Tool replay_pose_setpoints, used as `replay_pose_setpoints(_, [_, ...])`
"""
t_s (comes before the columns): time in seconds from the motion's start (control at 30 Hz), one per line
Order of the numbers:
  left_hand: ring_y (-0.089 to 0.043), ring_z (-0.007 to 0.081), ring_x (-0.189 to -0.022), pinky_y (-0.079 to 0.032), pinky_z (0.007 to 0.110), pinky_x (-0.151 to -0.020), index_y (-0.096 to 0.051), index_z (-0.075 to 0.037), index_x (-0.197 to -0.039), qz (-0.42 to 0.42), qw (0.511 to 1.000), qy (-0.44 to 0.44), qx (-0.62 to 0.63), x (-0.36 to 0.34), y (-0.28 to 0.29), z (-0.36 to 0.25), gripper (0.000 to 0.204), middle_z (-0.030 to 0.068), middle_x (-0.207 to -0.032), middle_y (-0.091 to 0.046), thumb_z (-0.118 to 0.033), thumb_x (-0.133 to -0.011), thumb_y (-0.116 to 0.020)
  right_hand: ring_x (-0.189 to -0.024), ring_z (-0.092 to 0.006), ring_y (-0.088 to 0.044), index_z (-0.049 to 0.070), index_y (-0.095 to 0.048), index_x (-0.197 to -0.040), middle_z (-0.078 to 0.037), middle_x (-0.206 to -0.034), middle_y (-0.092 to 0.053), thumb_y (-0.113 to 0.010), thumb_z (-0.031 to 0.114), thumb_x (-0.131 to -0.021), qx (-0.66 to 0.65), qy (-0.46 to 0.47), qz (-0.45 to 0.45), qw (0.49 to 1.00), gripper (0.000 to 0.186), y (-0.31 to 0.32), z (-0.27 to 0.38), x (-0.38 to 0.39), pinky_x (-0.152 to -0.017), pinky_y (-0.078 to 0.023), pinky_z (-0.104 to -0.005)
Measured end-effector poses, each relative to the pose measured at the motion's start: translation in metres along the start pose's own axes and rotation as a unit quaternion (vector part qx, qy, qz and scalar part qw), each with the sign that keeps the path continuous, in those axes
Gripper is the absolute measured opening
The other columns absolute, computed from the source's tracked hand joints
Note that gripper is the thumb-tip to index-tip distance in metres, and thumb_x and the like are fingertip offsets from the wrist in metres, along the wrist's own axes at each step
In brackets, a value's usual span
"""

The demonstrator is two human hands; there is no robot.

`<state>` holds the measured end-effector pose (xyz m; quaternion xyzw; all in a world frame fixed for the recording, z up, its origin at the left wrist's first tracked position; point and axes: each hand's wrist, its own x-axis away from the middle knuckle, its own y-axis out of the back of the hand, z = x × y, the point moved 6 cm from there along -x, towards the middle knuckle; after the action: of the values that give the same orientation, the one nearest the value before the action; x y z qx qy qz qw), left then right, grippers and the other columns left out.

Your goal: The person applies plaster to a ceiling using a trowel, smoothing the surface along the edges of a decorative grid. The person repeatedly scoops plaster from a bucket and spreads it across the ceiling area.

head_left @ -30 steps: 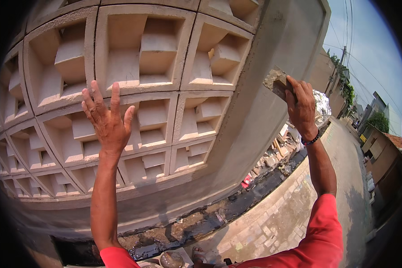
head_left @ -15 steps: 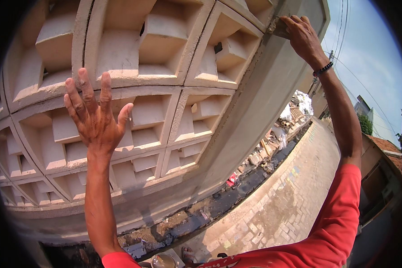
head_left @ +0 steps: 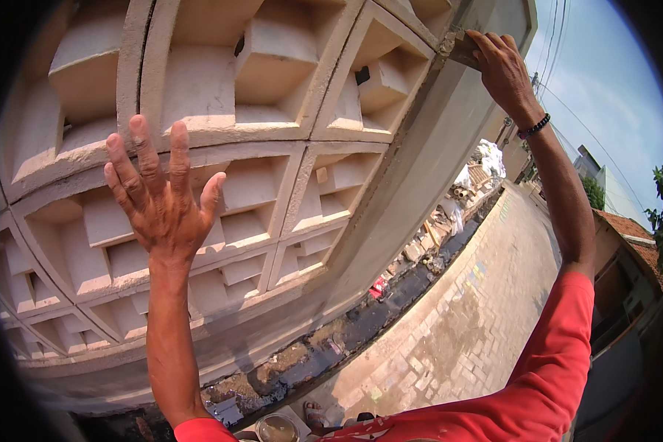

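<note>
My left hand (head_left: 162, 191) is spread open, fingers apart, against the wall of pale concrete openwork blocks (head_left: 265, 103), with nothing held. My right hand (head_left: 504, 74) is raised at the upper right, fingers curled over a small flat grey crusted piece (head_left: 460, 51), which meets the edge where the blocks join the smooth grey plastered column (head_left: 427, 177). My fingers hide much of that piece, and I cannot tell exactly what it is.
Below runs a drain (head_left: 361, 309) with dark water, beside a paved path (head_left: 457, 324). Rubble and white sacks (head_left: 486, 158) lie beyond the column. A round container (head_left: 276, 429) is at my feet. Houses (head_left: 630, 250) and overhead wires are at the right.
Since a second ago my right hand has moved up with the grey piece to the top of the block-column joint. My left hand has shifted left along the blocks, still spread.
</note>
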<state>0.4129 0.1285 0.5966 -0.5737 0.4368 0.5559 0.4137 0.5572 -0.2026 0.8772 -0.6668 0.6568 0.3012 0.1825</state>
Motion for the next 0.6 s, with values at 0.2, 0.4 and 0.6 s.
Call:
replay_pose_setpoints(0.2, [-0.015,0.0379,-0.147,-0.008,0.048,-0.121,-0.029,-0.028,-0.152,0.012,1.0,0.008,-0.006,0.0,-0.001,0.006,0.078,0.0107,-0.161,-0.02,-0.061,-0.086,-0.054,-0.096,-0.0278,-0.054,0.006,-0.058,-0.126,-0.011,-0.105,-0.063,-0.057,0.002,-0.091,0.005,-0.004,0.109,0.994,0.036,-0.018,0.02,0.008,-0.087,-0.048,-0.034])
replay_pose_setpoints(0.4, [-0.017,0.0391,-0.146,-0.009,0.049,-0.121,-0.028,-0.03,-0.153,0.011,1.0,0.013,-0.018,0.001,0.001,0.01,0.081,0.0112,-0.16,-0.02,-0.062,-0.084,-0.056,-0.097,-0.0299,-0.054,0.005,-0.059,-0.123,-0.011,-0.104,-0.063,-0.056,0.002,-0.09,-0.062,-0.002,0.107,0.992,0.033,-0.004,0.042,0.021,-0.088,-0.048,-0.0364])
replay_pose_setpoints(0.6, [-0.018,0.0395,-0.146,-0.01,0.049,-0.121,-0.028,-0.029,-0.153,0.007,1.0,0.013,0.004,0.004,-0.005,-0.001,0.082,0.0114,-0.16,-0.021,-0.061,-0.083,-0.059,-0.096,-0.0269,-0.055,0.006,-0.057,-0.129,-0.012,-0.107,-0.064,-0.055,0.001,-0.093,0.04,0.008,0.078,0.996,0.036,-0.014,-0.014,-0.004,-0.089,-0.048,-0.0357])
